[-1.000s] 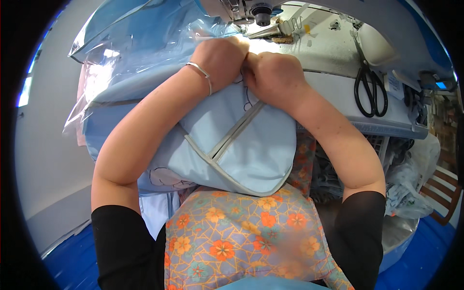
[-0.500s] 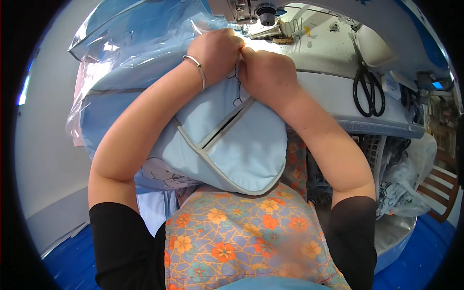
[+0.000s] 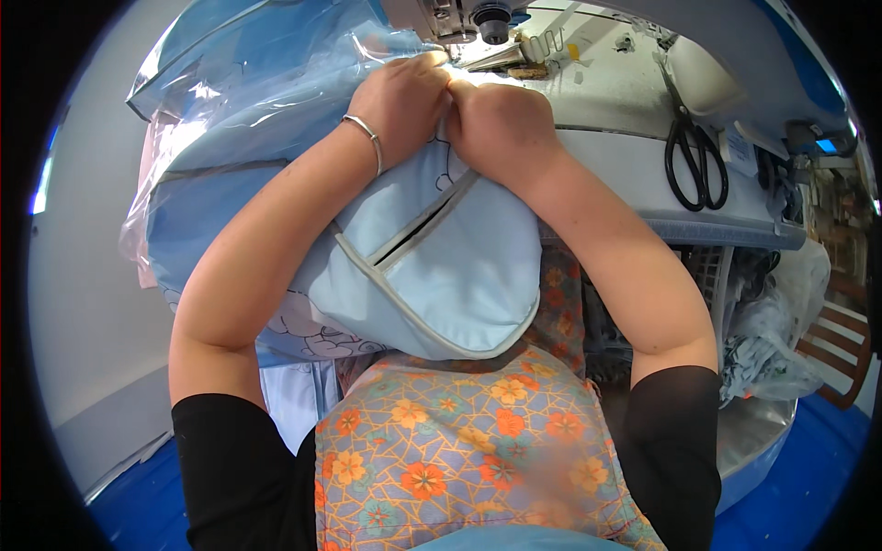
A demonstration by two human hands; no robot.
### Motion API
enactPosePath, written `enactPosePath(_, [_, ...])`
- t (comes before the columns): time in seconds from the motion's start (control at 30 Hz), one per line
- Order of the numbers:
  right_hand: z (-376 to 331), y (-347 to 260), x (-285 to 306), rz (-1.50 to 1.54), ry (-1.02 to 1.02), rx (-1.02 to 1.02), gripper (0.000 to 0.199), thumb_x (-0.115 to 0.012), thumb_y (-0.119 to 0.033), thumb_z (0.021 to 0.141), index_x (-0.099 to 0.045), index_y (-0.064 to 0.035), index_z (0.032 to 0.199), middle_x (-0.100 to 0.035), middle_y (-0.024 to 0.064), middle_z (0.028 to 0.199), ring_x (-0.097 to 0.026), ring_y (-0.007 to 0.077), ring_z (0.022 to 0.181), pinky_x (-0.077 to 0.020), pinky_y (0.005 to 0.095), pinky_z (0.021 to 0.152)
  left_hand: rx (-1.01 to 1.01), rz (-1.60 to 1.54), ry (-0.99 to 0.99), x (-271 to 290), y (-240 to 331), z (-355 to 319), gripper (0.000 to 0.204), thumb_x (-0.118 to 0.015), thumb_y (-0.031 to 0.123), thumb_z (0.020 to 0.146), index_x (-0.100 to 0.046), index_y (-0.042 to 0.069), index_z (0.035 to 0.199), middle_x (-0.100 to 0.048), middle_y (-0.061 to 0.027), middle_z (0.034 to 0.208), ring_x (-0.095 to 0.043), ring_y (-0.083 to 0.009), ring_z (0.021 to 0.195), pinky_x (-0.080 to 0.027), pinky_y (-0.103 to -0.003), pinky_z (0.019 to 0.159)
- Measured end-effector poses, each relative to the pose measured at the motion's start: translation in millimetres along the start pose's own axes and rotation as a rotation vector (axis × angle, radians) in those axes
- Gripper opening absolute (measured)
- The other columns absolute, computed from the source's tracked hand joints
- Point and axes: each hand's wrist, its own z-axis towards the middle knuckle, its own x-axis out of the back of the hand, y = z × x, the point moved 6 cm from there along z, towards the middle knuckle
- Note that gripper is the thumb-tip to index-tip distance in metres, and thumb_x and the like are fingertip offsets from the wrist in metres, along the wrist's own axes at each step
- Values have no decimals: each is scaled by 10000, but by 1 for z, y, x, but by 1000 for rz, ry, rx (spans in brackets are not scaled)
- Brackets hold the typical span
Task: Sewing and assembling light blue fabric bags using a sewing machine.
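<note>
Light-blue cloth (image 3: 478, 285) with grey binding runs from under your hands down to your lap, just before the head of the sewing machine (image 3: 446, 20). Your left hand (image 3: 395, 108), with a silvery bracelet (image 3: 370, 138) at its wrist, has its fingers drawn together on the cloth's upper edge. Your right hand (image 3: 503, 130) is curled into a loose fist right beside it, thumb and forefinger closed on the same edge; glare and your knuckles hide the exact pinch. Below them, a grey-edged slit (image 3: 424, 225) gapes slightly, slanting across the cloth. Clear plastic (image 3: 276, 115) lies over blue material to your left. To your right, black-handled scissors (image 3: 695, 165) rest on the worktable (image 3: 611, 170), well apart from your fingers. Your flowered apron (image 3: 459, 441) touches the cloth's rounded lower end.
</note>
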Motion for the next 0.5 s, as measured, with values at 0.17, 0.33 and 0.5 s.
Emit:
enactPosePath(0.17, [1, 0, -3, 0, 14, 3, 233, -538, -256, 896, -658, -92, 784, -645, 129, 645, -641, 324, 583, -510, 440, 536, 79, -77, -73, -2, -3, 3, 121, -546, 117, 826, -608, 29, 880, -618, -165, 962, -611, -367, 931, -493, -442, 814])
enactPosePath(0.33, [3, 8, -8, -14, -61, 1, 202, -531, -243, 901, -673, -111, 842, -659, 126, 695, -651, 322, 631, -520, 444, 572, 179, -85, -31, 5, -8, 3, 139, -543, 101, 825, -636, 52, 916, -630, -137, 939, -622, -336, 931, -497, -427, 820])
enactPosePath(0.5, [-15, 20, 24, 59, -30, 247, 137, -580, -190, 849, -670, -129, 932, -648, 105, 725, -657, 296, 693, -529, 429, 608, -86, 298, -42, 25, 8, -14, 195, -568, 101, 818, -690, 89, 970, -658, -63, 976, -635, -236, 996, -517, -380, 794])
